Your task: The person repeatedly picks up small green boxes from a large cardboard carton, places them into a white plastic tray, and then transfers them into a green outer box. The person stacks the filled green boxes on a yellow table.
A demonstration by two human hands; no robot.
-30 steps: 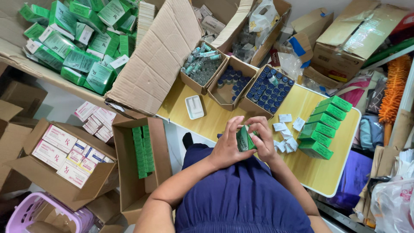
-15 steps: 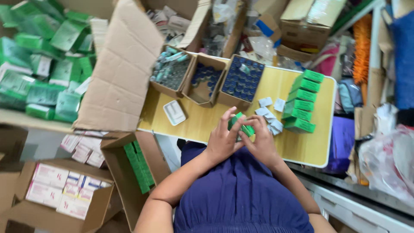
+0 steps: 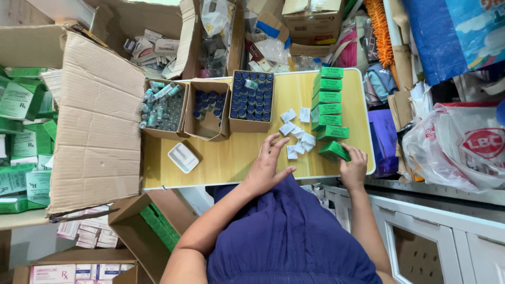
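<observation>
The person's right hand (image 3: 353, 169) rests near the right end of the yellow-topped folding desk (image 3: 226, 160), its fingers (image 3: 360, 155) curled over the near end of a small green cardboard carton (image 3: 334, 151) that lies tilted on the desk top; whether they pinch it or only press on it cannot be told. That carton sits just below a row of matching green cartons (image 3: 327, 100) lined up along the desk's right side. The left hand (image 3: 268, 167) lies flat on the desk toward the middle, holding nothing, its fingers (image 3: 274, 144) spread and pointing at a loose scatter of small white folded paper leaflets (image 3: 295, 134), the fingertips just short of the nearest one. Behind the leaflets stands an open brown cardboard tray of dark-blue-capped vials (image 3: 252, 97), beside it a second, partly filled open brown box of the same vials (image 3: 208, 108), and further left a third open box of clear glass vials lying jumbled (image 3: 160, 108). A small white plastic tray (image 3: 183, 157) lies alone on the left part of the desk. A large brown cardboard flap (image 3: 97, 121) overhangs the desk's left end.
</observation>
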